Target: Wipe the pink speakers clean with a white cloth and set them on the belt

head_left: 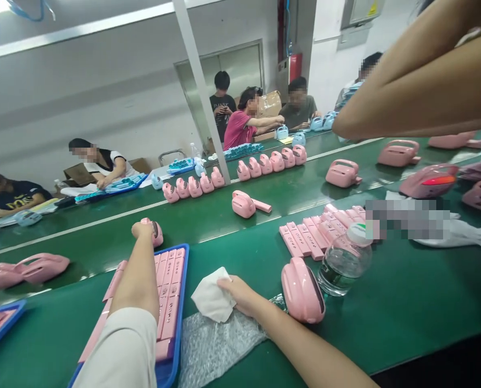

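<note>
The fingers of my left hand are closed around a small pink device, which I hold out at the end of my stretched arm, at the far edge of the counter. Its dark face looks to the right. My fingers cover most of it, so I cannot tell its long axis.

The fingers of my right hand are bent and pinch a crumpled white cloth, which sticks out to the left of them. This hand rests on a sheet of bubble wrap.

Between my two hands lies a blue tray with rows of flat pink parts, its long side running away from me. Just right of my right fingers lies a larger pink device. Its long axis goes from far-left to near-right, and it has a dark strip on its right side. Just beyond it is a clear bottle, and further on a row of pink pieces.

The counter is green. Beyond my left fingers a green belt carries more pink devices in rows. Behind it, people sit at another counter by a grey wall. Another person's bare arm crosses the upper right.
</note>
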`<state>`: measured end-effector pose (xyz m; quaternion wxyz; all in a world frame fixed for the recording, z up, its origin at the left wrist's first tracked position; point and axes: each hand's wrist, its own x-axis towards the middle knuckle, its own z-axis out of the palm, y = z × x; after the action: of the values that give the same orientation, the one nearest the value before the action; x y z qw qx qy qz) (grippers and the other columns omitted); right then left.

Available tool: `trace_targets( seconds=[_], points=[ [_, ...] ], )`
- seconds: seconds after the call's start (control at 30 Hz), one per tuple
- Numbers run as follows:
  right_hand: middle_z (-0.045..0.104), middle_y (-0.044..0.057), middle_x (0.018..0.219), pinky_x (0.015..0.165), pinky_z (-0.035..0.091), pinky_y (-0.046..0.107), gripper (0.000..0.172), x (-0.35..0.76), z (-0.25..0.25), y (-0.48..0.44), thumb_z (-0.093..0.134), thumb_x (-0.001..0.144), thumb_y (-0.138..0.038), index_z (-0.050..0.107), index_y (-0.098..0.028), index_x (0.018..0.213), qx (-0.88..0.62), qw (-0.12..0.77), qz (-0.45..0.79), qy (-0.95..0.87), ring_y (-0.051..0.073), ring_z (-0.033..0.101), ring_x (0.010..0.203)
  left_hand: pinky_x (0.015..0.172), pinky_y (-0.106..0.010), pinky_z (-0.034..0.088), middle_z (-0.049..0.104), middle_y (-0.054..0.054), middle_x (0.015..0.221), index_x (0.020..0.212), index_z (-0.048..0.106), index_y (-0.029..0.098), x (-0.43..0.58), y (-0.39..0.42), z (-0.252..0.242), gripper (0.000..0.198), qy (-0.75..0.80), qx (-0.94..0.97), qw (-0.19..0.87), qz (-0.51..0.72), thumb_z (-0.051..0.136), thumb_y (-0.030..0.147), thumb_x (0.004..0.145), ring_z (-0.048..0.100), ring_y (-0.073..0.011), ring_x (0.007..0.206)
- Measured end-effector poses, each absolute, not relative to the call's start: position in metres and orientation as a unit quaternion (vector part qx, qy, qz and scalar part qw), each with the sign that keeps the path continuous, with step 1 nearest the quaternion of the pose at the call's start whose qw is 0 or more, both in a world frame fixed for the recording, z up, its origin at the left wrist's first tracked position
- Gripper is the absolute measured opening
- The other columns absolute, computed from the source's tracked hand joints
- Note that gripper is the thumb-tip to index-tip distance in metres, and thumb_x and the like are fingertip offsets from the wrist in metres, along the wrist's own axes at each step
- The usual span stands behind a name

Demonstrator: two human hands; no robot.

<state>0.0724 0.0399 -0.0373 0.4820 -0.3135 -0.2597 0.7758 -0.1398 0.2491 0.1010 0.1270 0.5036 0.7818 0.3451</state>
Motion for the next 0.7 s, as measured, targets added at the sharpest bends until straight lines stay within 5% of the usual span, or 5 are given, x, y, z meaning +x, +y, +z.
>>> trace_targets(
  seconds=[0.43,0.53,0.7],
  points=[
    [0.067,0.004,0.072,0.078,0.044,0.033,0.06,0.071,-0.044,0.045,0.082,0.041,-0.058,0.067,-0.013,0.077,-0.321,0.47,0.772,-0.283,0.019,0.062,0.073,0.093,-0.05,0.047,0.052,-0.014,0.128,0.124,0.052,0.013,-0.115,0.265,0.115,0.038,0.785,0.595,-0.04,0.167,0.057,0.029,0.089,0.054,-0.0281,0.114],
    [0.068,0.004,0.074,0.079,0.044,0.033,0.058,0.071,-0.046,0.045,0.082,0.045,-0.057,0.067,-0.012,0.079,-0.326,0.463,0.769,-0.296,0.018,0.062,0.074,0.097,-0.05,0.042,0.049,-0.023,0.132,0.124,0.051,0.005,-0.044,0.253,0.107,0.04,0.621,0.769,-0.08,0.128,0.054,0.018,0.085,0.046,-0.0354,0.125],
    [0.066,0.003,0.076,0.079,0.047,0.033,0.037,0.072,-0.046,0.04,0.074,0.072,-0.045,0.066,-0.011,0.085,-0.353,0.444,0.75,-0.341,0.016,0.061,0.072,0.106,-0.034,0.036,0.054,-0.008,0.137,0.118,0.06,0.022,0.098,0.19,0.051,0.046,0.195,0.979,-0.061,0.025,0.066,0.014,0.073,0.047,-0.0221,0.127]
  ],
)
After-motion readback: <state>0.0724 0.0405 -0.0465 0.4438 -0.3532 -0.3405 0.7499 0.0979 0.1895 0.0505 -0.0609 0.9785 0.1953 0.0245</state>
